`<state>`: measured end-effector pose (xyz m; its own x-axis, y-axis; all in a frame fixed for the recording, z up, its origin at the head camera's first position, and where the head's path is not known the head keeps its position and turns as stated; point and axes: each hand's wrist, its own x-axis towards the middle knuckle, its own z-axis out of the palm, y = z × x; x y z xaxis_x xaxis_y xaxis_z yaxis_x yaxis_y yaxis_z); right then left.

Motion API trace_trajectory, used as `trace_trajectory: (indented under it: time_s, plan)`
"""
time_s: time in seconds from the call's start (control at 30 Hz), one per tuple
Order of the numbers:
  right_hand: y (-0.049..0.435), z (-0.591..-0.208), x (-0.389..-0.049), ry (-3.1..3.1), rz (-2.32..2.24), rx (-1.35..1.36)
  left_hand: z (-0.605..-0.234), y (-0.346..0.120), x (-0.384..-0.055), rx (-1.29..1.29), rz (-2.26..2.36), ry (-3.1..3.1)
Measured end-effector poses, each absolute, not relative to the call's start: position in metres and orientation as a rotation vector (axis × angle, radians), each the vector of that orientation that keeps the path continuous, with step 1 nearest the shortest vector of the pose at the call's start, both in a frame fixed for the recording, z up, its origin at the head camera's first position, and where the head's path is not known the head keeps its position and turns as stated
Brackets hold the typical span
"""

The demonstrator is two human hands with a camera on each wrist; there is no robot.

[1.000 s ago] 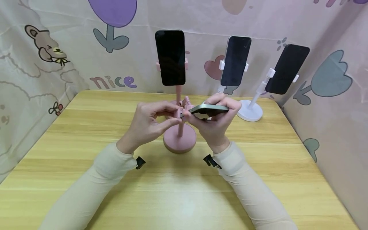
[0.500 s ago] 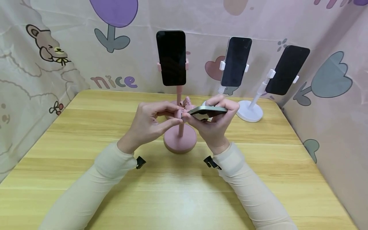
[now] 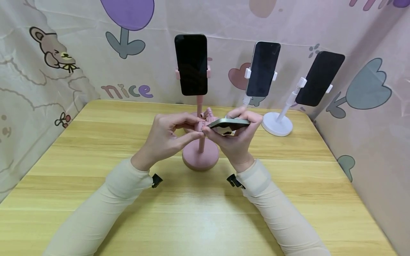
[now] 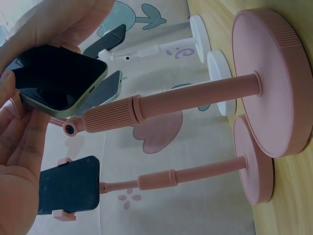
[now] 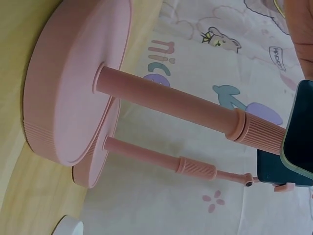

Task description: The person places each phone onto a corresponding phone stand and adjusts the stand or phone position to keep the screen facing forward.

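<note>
A pink phone stand point(image 3: 200, 156) rises from its round base in the middle of the table. My left hand point(image 3: 166, 137) pinches one side of the stand's clamp point(image 3: 199, 126) between thumb and fingers. From the right, my right hand point(image 3: 241, 142) grips a phone point(image 3: 229, 122) with a pale green frame, held nearly flat and screen up. Its left edge lies at the clamp, beside my left fingertips. In the left wrist view the phone's dark screen point(image 4: 61, 81) shows between both hands, above the ribbed pole point(image 4: 110, 116). Fingers hide much of the clamp.
Behind stands another pink stand holding a black phone point(image 3: 191, 64). To the right, two white stands hold phones, one light-framed point(image 3: 263, 69) and one black point(image 3: 320, 78); the rightmost has a round white base point(image 3: 277, 124). A patterned cloth point(image 3: 153, 64) hangs behind the wooden table point(image 3: 198, 220).
My right hand has shifted slightly left with the phone, bringing it closer to the clamp. My left hand keeps its pinch in nearly the same place.
</note>
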<state>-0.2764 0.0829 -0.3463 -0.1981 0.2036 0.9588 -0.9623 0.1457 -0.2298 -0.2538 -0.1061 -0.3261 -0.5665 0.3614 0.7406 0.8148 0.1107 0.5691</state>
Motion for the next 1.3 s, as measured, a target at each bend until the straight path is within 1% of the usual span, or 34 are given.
trace_trajectory:
  time_s: [0.6,0.93,1.1,1.3]
  plan:
    - [0.093,-0.355,-0.281,-1.404,1.223,0.874,-0.325,-0.108,-0.253,-1.136,-1.436,-1.979]
    - [0.101,-0.349,-0.282,-1.414,1.296,0.976,-0.324,-0.108,-0.252,-1.113,-1.426,-1.991]
    - [0.105,-0.348,-0.286,-1.381,1.458,0.944,-0.324,-0.108,-0.253,-1.104,-1.418,-1.994]
    - [0.119,-0.355,-0.302,-1.440,1.765,0.764,-0.325,-0.108,-0.252,-1.101,-1.439,-1.993]
